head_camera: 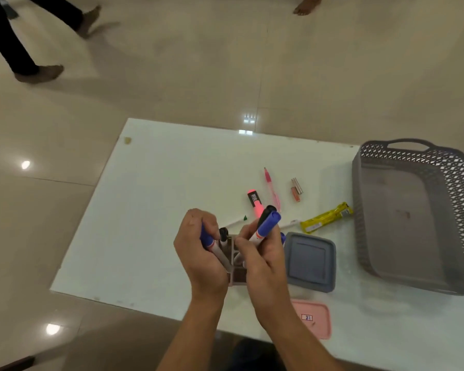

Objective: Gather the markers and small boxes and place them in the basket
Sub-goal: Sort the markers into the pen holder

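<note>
My left hand (198, 253) grips a blue-capped white marker (212, 246), with a black-capped one beside it. My right hand (263, 253) holds a blue-capped marker (265, 226) and a black-capped one (265, 214), caps pointing up. Both hands hover over a small brownish holder (237, 277), mostly hidden. On the white table (156, 199) lie a pink highlighter (255, 202), a pink pen (272, 188), a green-tipped pen (237, 221), a grey square box (310, 261) and a pink box (315, 318). The grey perforated basket (364, 210) stands at the right with nothing in it.
A yellow packet (326, 218) and a small orange tube (296, 189) lie near the basket. Beyond the table is a shiny tiled floor where a person's legs (19, 44) and another bare foot (306, 6) are seen.
</note>
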{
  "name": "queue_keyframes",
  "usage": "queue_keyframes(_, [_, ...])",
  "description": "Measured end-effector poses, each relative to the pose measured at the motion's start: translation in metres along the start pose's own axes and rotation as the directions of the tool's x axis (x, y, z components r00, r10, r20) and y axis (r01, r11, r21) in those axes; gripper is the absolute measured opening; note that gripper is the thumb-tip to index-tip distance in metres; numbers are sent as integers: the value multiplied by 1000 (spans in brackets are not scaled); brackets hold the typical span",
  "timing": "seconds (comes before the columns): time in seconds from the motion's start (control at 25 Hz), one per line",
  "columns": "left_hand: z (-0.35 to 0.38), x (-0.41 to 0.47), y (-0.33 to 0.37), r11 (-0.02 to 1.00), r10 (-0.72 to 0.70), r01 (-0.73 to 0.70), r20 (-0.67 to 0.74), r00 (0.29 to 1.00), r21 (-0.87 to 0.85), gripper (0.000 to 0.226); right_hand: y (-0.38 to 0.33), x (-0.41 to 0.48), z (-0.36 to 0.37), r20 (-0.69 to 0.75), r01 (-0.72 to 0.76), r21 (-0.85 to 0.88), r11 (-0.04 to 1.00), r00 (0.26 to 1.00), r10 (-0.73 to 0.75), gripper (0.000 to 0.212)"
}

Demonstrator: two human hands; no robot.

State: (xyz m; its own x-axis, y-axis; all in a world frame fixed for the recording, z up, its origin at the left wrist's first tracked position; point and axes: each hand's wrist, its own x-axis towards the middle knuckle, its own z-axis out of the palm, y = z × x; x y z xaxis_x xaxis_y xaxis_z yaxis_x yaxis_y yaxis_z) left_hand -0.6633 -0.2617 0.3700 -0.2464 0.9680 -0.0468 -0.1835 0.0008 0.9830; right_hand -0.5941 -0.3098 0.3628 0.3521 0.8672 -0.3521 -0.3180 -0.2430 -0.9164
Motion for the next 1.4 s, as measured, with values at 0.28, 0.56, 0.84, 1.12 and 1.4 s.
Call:
queue_keyframes(0.28, [-9,3,-32,1000,26,-26,-63,998,-4,22,37,17,14,44,-28,18,999,999,27,10])
queue_keyframes(0.56, [-9,10,-38,999,50,-51,29,998,16,23,48,16,11,-120,50,-59,997,991,-57,8])
queue_keyframes(0.84, [-12,5,-48,994,90,-99,159,983,48,24,47,17,8,-124,15,-66,998,992,-23,8])
queue_keyframes(1.12, [-17,1,-47,985,130,-145,155,979,93,25,31,4,-16,-133,98,-70,993,985,-106,12])
queue_keyframes(1.4, [17,-8,-17,982,127,-166,348,929,85,30,27,1,-59,-319,94,-79,992,941,-114,10])
